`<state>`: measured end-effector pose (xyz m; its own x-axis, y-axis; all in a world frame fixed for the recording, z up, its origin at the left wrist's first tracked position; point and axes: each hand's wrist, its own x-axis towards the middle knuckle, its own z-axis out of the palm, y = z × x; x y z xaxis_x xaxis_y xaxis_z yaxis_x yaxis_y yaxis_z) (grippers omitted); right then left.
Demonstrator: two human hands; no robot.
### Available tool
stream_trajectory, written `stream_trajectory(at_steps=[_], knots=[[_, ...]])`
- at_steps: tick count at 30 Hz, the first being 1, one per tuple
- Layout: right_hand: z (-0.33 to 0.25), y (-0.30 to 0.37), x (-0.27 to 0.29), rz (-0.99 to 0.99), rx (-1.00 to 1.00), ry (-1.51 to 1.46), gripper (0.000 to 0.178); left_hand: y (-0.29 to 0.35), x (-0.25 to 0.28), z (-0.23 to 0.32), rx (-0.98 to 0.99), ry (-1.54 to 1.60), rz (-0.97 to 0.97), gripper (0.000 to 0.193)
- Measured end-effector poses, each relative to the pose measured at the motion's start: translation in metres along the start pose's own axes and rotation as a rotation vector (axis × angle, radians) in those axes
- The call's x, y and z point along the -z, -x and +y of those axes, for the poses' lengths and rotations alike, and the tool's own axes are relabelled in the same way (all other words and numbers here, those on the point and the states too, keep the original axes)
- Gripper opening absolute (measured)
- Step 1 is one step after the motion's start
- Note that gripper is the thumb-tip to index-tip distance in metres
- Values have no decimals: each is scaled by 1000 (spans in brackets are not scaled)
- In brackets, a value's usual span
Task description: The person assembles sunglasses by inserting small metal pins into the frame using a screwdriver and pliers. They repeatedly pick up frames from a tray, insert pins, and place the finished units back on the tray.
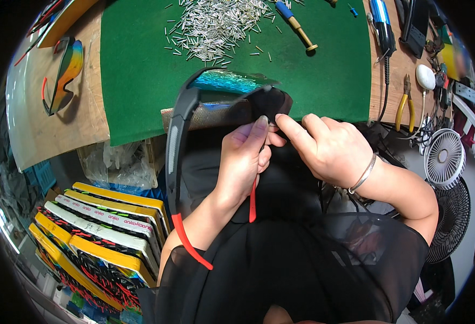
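Note:
A pair of wraparound sunglasses (186,105) with a blue-green mirrored lens, black frame and red temple tips is held over the table's front edge. My left hand (246,154) is closed, thumb and fingers pinching the frame near one hinge. One temple stretches down past my left forearm; the other's red tip hangs below my left hand. My right hand (332,143) is closed at the same hinge, its index fingertip against the frame beside my left thumb. Anything small between the right fingers is hidden. Behind the glasses lies a heap of small metal pins (216,27).
A green mat (135,65) covers the wooden table. Another pair of sunglasses (64,81) lies left. A blue-and-brass hand tool (297,27), an electric screwdriver (382,27), yellow-handled pliers (405,105) and a white fan (444,156) are right. Boxes of glasses parts (108,216) stand lower left.

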<state>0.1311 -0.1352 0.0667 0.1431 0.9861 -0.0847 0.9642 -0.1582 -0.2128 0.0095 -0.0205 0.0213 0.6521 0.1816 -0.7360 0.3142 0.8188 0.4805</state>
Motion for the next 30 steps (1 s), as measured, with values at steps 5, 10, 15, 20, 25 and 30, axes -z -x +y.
stream_trajectory(at_steps=[5,10,15,20,25,30], knots=[[-2,-2,1,-18,-10,-26,39,0,0,3,17,2,3,33],[-4,-5,2,-68,-32,-56,39,-3,4,0,27,-11,-17,36],[-9,-7,4,-73,-54,-30,38,-2,6,1,33,9,-50,37],[-14,-8,9,-117,-73,39,45,-4,9,2,73,20,-84,37],[-12,-6,1,52,6,149,37,-1,5,5,58,62,-86,33],[21,12,23,-26,59,-90,44,16,6,18,-24,121,-39,30]])
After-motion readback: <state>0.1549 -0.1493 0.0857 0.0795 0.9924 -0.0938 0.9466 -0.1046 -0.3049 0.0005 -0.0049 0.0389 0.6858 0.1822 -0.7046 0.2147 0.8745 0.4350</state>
